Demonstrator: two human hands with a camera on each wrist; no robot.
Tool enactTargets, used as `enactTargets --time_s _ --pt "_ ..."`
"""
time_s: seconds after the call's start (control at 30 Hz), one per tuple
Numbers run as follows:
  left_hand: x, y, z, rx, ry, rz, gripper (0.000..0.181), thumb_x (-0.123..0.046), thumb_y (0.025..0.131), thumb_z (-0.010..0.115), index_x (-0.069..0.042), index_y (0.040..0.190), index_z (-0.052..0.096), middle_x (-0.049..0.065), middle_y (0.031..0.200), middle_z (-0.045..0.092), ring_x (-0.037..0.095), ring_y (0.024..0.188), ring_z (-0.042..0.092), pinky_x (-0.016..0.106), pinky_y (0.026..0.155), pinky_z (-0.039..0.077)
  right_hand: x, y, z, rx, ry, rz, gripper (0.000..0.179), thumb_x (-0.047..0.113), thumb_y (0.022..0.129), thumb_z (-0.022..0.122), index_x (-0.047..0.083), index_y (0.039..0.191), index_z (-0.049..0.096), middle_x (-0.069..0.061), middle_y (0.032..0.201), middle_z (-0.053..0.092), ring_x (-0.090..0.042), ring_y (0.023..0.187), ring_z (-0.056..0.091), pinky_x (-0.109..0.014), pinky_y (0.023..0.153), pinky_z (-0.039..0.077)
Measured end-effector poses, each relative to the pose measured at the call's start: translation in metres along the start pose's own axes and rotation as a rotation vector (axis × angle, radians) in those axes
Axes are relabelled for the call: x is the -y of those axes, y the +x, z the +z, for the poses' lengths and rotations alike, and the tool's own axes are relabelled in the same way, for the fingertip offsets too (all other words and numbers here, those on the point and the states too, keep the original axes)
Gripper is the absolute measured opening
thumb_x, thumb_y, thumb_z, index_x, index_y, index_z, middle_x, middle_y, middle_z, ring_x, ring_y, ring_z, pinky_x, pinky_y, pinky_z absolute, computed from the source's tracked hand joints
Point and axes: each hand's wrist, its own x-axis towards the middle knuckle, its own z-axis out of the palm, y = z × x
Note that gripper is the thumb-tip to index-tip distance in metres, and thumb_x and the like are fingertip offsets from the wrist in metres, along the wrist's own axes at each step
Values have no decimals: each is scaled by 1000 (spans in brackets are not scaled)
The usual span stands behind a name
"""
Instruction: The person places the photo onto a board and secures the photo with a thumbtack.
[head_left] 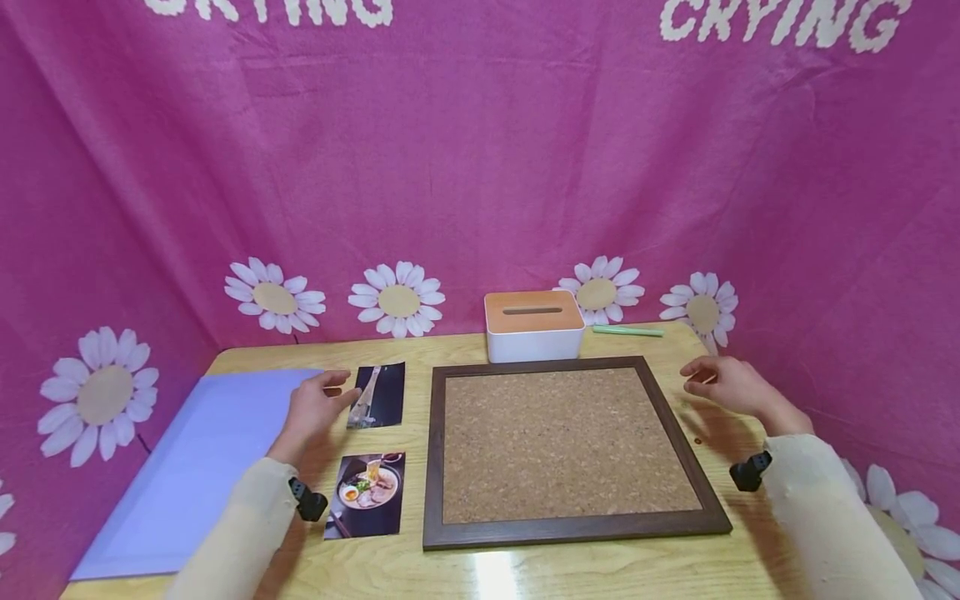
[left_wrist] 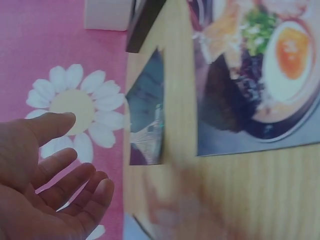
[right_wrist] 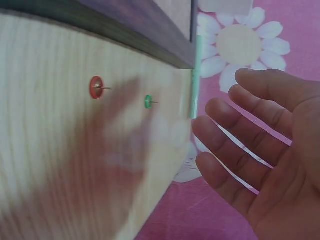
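Observation:
My left hand (head_left: 313, 410) hovers beside a dark photo (head_left: 384, 395) of a pale, tapering object, its fingers loosely bent around nothing. Nearer the front edge lies a ramen photo (head_left: 367, 493), seen close up in the left wrist view. A cork board (head_left: 558, 446) in a dark brown frame lies flat to the right of both photos. Off the board's right side my right hand (head_left: 731, 387) hangs above the table with relaxed, empty fingers. Below it, in the right wrist view, a red thumbtack (right_wrist: 96, 87) and a green thumbtack (right_wrist: 148, 101) lie with pins exposed.
Behind the board stands a white tissue box (head_left: 535, 329) with a wood-coloured lid. A green pen-like stick (head_left: 627, 331) lies at the back right. A pale blue sheet or folder (head_left: 195, 483) covers the table's left side. Pink curtains with daisies surround the table.

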Motion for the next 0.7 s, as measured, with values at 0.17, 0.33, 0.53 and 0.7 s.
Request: enactTargets --time_s 0.17,0.33,0.53,0.7 --pt "6 1 9 -4 -3 -30 51 -24 93 70 -1 137 58 24 137 60 40 123 60 49 99 51 -8 0 8 22 24 26 25 18 91 70 2 109 70 -7 90 74 -18 84 67 -32 70 50" --pt "14 3 19 -1 -31 -59 49 -22 91 71 1 133 60 25 131 63 40 119 61 48 98 51 -21 1 18 52 20 53 21 16 90 69 4 106 71 -5 87 73 -13 80 62 -30 69 46" --pt "16 6 30 23 -57 -116 48 -19 91 72 -1 134 61 24 132 63 38 121 59 49 103 47 -29 0 25 85 26 82 20 19 91 68 5 105 72 -5 87 72 -12 76 58 -29 65 45" --pt "13 6 34 30 -71 -159 51 -16 91 71 -1 137 57 25 137 59 37 124 56 51 104 47 -28 -2 27 88 31 103 20 20 90 70 6 104 72 -4 86 71 -12 75 56 -28 65 43"
